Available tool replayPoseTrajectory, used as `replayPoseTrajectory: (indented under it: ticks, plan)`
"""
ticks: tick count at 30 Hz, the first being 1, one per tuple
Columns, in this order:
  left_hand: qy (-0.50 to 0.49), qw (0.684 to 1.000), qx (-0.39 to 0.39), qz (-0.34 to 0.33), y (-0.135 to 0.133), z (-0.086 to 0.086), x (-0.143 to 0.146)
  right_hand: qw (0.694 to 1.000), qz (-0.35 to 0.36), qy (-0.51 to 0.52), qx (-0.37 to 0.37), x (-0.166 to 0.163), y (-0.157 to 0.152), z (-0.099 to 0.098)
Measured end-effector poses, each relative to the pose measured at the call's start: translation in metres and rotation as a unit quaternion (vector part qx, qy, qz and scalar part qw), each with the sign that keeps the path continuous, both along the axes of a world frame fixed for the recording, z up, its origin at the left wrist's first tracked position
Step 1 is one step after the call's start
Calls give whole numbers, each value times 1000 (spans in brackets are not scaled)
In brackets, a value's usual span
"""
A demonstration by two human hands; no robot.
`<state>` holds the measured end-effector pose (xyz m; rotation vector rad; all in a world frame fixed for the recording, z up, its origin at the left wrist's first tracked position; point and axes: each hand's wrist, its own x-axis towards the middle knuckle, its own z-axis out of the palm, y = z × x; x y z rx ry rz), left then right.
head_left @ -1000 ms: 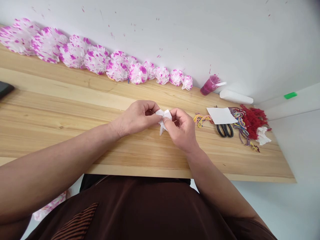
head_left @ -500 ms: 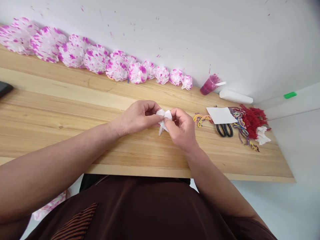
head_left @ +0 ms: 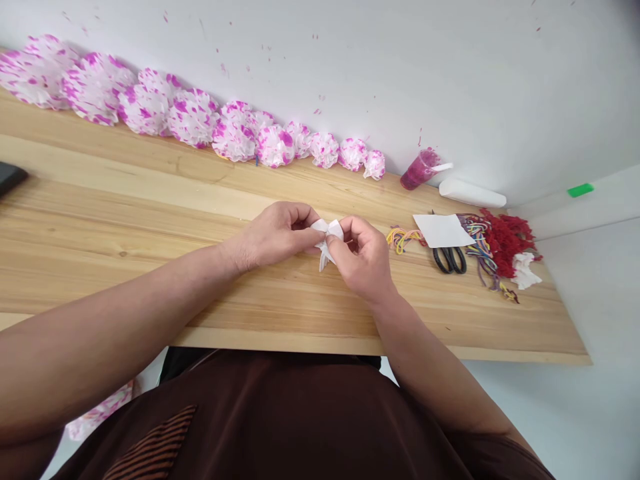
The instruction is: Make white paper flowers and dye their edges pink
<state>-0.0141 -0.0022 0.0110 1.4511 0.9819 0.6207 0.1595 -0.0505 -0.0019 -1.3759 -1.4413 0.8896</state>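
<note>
Between my two hands, over the middle of the wooden table [head_left: 150,220], is a small piece of white folded paper [head_left: 334,229]. My left hand [head_left: 280,233] pinches its left side between thumb and fingers. On the other side, my right hand [head_left: 364,257] grips it with the thumb pressed on top and the fingers curled behind. Short pleated ends of the paper stick out below the thumbs. The fingertips hide part of the paper's centre.
White-and-magenta paper pompoms [head_left: 193,117] line the wall. A cup of magenta liquid [head_left: 419,170] stands by a white roll [head_left: 473,193]. At right lie yellow yarn [head_left: 400,239], a white sheet [head_left: 443,230], black-handled scissors [head_left: 449,260], red frilly material [head_left: 506,240] and a crumpled white piece [head_left: 525,272].
Almost nothing differs. Both hands keep their grip on the white paper, and its upper flaps have shifted very slightly.
</note>
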Motion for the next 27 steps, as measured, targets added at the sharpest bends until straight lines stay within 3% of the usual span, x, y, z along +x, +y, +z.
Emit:
replayPoseTrajectory:
  ticks: [14,20,27]
  plan:
    - [-89,991,-87,38,3,1,1,999,11,46,-23,6,4,-2]
    - [-69,996,-50,30,3,2,-2,1000,12,24,-8,5,2,-2]
    - [28,998,58,20,1,-1,-3,1000,7,-19,9,3,0,-3]
